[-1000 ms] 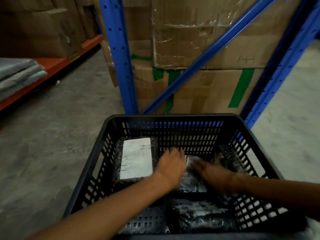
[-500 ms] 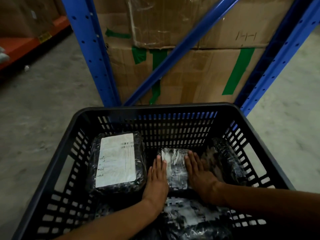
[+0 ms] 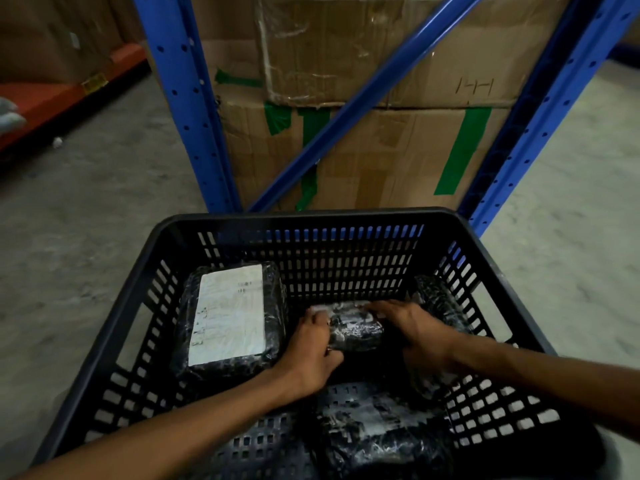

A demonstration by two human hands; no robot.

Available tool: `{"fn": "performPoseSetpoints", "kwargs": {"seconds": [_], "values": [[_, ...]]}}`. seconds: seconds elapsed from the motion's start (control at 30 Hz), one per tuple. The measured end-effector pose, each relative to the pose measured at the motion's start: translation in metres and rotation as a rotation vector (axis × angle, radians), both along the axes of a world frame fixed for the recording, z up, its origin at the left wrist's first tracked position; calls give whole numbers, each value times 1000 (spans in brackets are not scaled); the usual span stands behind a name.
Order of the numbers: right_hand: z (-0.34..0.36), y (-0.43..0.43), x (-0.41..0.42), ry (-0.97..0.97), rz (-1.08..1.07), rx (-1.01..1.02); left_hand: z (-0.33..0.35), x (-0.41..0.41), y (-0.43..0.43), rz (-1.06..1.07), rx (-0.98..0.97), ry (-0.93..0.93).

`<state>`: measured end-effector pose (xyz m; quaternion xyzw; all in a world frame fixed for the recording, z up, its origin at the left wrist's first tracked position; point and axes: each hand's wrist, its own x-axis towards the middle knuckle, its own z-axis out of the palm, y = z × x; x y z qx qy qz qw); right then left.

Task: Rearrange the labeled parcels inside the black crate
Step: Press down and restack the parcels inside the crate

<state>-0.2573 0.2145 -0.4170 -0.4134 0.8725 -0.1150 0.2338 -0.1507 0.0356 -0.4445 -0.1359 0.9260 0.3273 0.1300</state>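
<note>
A black slotted crate (image 3: 313,216) stands on the floor in front of me. A large black-wrapped parcel (image 3: 230,315) with a white label lies face up at its left. In the middle is a small black-wrapped parcel (image 3: 356,329), tilted, held between both hands. My left hand (image 3: 311,351) grips its left side and my right hand (image 3: 412,329) grips its right side. Another dark parcel (image 3: 441,303) leans against the right wall. A further wrapped parcel (image 3: 377,431) lies at the near side, under my forearms.
A blue rack upright (image 3: 187,105) and diagonal brace (image 3: 360,95) stand right behind the crate, with stacked cardboard boxes (image 3: 381,147) taped in green. An orange shelf (image 3: 62,95) runs at the far left. Grey concrete floor (image 3: 86,220) surrounds the crate.
My hands went from lying flat beside the small parcel to gripping it, and the parcel has turned and lifted at one end. The view shifted slightly.
</note>
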Motion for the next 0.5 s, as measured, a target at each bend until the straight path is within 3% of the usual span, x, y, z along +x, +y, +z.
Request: {"fn": "performPoseSetpoints", "kwargs": {"seconds": [0.13,0.23,0.37,0.5], "values": [[52,8,-25,-171,-21,-80,35,8,4,153,82,-19],[91,13,-32,-376,-189,-278,71,17,1,253,256,77],[125,6,-28,-502,-471,-644,106,24,-1,482,512,373],[127,-17,-15,-576,-699,-802,123,5,9,698,683,388]]}}
